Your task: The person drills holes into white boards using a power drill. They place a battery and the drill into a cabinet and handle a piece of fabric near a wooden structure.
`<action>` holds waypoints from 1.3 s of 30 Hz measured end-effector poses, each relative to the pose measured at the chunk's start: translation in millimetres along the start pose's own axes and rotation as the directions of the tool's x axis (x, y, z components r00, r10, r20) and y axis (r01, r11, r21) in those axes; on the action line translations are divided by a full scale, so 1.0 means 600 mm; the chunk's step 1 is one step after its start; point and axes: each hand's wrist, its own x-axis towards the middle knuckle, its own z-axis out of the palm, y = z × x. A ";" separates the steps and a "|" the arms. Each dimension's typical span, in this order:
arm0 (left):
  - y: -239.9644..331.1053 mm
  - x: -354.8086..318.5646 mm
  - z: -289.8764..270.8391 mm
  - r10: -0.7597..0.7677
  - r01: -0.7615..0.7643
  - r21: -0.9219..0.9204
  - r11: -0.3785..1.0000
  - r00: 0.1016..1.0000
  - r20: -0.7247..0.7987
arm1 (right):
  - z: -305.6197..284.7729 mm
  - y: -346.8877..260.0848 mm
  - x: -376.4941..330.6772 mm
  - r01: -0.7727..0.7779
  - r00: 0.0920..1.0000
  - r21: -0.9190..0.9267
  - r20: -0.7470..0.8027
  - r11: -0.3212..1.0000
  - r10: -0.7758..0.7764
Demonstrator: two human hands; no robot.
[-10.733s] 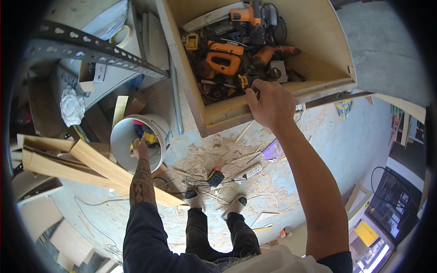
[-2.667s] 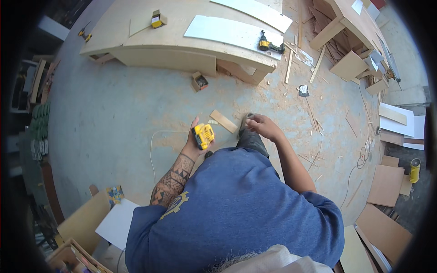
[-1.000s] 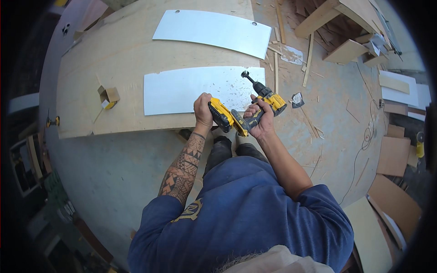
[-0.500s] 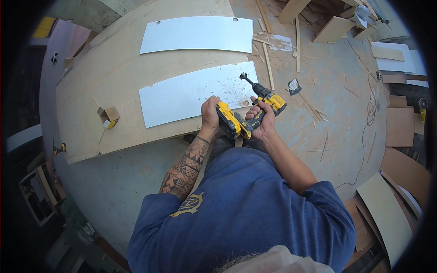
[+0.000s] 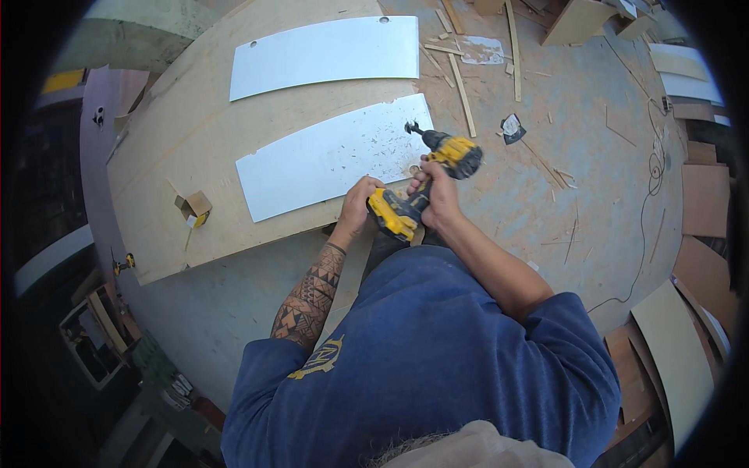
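My right grip [image 5: 439, 196] grasps the drill [image 5: 457, 156] by its handle, above the worktop [image 5: 187, 156] near its corner; my left grip [image 5: 360, 200] clasps the battery [image 5: 387, 214] at the drill's base. I judge the battery on or nearly on, with latching left to confirm. The near white board [image 5: 304, 171] has a hole [image 5: 414, 169] amid shavings [image 5: 378, 146]. My fingers hide the trigger; the battery joint is unclear.

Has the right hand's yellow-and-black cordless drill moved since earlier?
Yes: the drill went up off the nearer white rectangular panel, where it lay, into the right hand.
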 end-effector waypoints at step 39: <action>-0.245 0.118 0.003 -0.081 -0.258 0.892 0.371 0.948 0.308 | -0.064 0.096 0.146 0.497 0.727 -0.831 0.556 -0.249 -0.404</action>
